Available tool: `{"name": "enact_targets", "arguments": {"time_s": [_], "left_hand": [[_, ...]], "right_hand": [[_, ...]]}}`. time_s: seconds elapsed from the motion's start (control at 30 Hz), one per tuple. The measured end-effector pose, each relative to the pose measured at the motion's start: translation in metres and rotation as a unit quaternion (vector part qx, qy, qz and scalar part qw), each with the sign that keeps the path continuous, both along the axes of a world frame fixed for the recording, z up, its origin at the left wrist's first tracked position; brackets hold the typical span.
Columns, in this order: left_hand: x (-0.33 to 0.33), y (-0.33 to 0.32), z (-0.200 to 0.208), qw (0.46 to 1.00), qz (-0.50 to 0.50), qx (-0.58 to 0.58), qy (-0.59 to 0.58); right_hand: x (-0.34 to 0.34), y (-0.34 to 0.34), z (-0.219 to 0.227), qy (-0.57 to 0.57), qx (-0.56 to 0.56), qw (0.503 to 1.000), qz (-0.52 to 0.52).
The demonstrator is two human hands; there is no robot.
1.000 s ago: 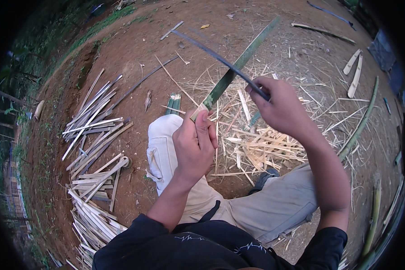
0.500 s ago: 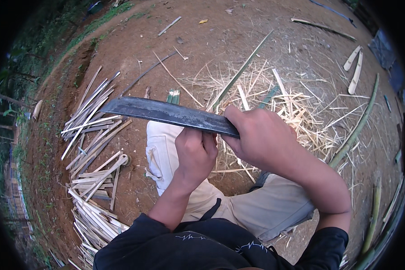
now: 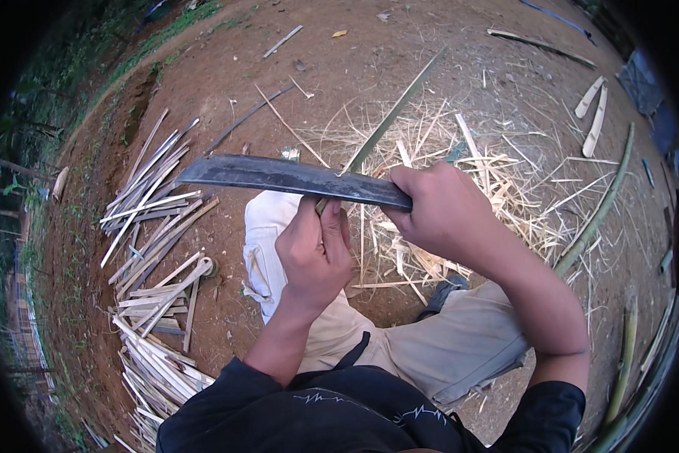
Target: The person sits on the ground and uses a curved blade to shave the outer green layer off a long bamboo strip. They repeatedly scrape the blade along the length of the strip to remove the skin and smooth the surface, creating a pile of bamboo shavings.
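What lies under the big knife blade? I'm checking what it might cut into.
Under the blade, the green bamboo strip runs down into the left hand; below are the knee and dirt ground. The handle is hidden inside the right hand.

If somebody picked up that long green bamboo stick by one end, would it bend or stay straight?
The green bamboo strip looks long and thin, so it would probably sag and flex a little. It seems light, since the left hand grips its near end alone. Its split edges may be sharp, like the shavings around it.
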State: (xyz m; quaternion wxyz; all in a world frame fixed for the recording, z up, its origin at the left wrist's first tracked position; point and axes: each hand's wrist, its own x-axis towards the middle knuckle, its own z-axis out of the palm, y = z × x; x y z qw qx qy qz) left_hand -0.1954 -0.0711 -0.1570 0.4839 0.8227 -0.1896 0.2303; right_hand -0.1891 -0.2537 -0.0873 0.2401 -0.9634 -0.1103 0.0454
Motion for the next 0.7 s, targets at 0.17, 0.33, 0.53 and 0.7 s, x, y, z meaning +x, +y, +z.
{"name": "enact_targets", "arguments": {"time_s": [0.17,0.33,0.53,0.7], "left_hand": [[-0.017,0.034,0.012,0.998,0.03,0.051,-0.001],[-0.048,0.074,0.004,0.993,0.07,0.097,0.009],[-0.076,0.099,-0.045,0.992,0.088,0.083,0.034],[-0.076,0.092,-0.062,0.99,0.113,0.033,0.075]], "right_hand": [[0.001,0.015,-0.021,-0.02,0.049,0.998,0.042],[-0.015,0.052,-0.028,0.01,0.039,0.993,0.114],[-0.019,0.08,-0.053,0.046,0.001,0.986,0.162],[-0.02,0.088,-0.066,0.073,-0.009,0.984,0.16]]}}
